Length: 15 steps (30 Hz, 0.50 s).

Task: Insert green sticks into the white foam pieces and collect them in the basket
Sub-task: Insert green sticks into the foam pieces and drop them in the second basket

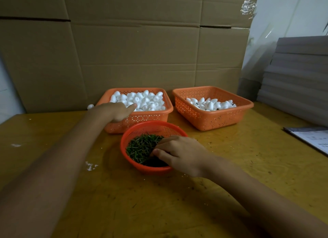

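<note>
The left hand [118, 111] reaches over the near rim of the square orange plastic basket [138, 118], forefinger out onto the white egg-shaped foam pieces [145, 100]; whether it grips one cannot be told. The right hand [179, 154], fingers bent, dips into the green sticks [140, 146] in the round red mesh basket [150, 127]; any hold is hidden.

A heap of green sticks [140, 147] fills a round red basket [150, 126]. At its 11 o'clock, plain white foam pieces [147, 100] crowd a square orange basket [142, 116]; at 2 o'clock, a second orange basket [213, 118] holds stick-fitted pieces [211, 103].

Baskets [213, 118] are orange (perforated), foam [145, 100] white, sticks [140, 147] green.
</note>
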Motion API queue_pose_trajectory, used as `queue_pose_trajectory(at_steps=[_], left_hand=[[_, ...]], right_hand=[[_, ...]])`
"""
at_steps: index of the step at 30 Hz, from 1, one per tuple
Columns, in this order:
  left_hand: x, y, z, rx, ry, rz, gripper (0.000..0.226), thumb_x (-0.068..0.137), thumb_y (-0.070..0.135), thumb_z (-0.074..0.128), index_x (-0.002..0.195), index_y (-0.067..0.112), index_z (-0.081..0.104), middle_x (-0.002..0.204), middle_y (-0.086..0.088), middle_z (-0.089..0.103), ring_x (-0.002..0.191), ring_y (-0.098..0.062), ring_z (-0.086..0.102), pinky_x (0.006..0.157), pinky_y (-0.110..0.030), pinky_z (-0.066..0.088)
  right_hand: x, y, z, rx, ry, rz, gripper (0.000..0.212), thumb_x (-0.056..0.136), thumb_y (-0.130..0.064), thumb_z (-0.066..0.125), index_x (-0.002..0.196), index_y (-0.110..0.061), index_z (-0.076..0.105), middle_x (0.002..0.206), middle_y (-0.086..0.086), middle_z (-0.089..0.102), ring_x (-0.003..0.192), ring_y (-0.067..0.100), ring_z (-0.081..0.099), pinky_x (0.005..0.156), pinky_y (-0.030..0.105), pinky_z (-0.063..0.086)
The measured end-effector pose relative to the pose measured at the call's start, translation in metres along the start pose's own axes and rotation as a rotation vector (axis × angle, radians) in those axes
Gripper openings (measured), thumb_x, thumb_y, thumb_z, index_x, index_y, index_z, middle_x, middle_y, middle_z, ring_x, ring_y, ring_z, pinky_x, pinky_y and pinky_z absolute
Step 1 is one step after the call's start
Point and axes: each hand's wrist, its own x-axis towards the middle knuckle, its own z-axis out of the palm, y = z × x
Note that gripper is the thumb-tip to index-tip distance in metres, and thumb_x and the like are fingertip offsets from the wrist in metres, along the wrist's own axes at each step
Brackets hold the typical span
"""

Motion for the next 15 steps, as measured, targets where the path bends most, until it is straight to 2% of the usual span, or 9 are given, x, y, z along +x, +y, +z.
queue_pose_trajectory(at_steps=[2,4,6,15], left_hand=[[0.0,0.003,-0.002,-0.02,-0.032,0.004,0.085,0.105,0.07,0.024,0.168,0.018,0.002,0.176,-0.006,-0.003,0.157,-0.036,0.026,0.126,-0.051,0.023],[-0.002,0.008,-0.002,-0.059,-0.047,0.007,0.079,0.109,0.061,0.026,0.165,0.006,0.021,0.173,-0.018,0.015,0.155,-0.037,0.03,0.124,-0.046,0.028],[-0.004,0.011,-0.001,-0.105,-0.054,0.018,0.071,0.111,0.054,0.029,0.16,0.002,0.034,0.166,-0.022,0.032,0.151,-0.038,0.036,0.118,-0.042,0.032],[-0.003,0.011,-0.001,-0.185,-0.064,0.031,0.069,0.111,0.053,0.032,0.16,0.005,0.036,0.166,-0.021,0.033,0.153,-0.037,0.034,0.119,-0.041,0.031]], right_hand=[[0.0,0.0,0.0,-0.005,-0.003,0.004,0.043,0.111,-0.044,0.035,0.132,-0.027,0.069,0.136,-0.007,0.066,0.124,0.013,0.057,0.091,0.045,0.053],[0.0,-0.001,0.0,-0.006,0.001,0.007,0.043,0.111,-0.044,0.035,0.131,-0.026,0.069,0.136,-0.008,0.066,0.124,0.012,0.057,0.091,0.044,0.053],[0.0,-0.002,0.0,-0.006,0.0,0.009,0.043,0.112,-0.044,0.036,0.131,-0.026,0.07,0.135,-0.007,0.066,0.123,0.012,0.057,0.09,0.044,0.053],[-0.001,-0.001,-0.001,-0.007,-0.007,0.014,0.043,0.111,-0.044,0.035,0.13,-0.026,0.069,0.132,-0.007,0.066,0.119,0.014,0.058,0.088,0.045,0.053]])
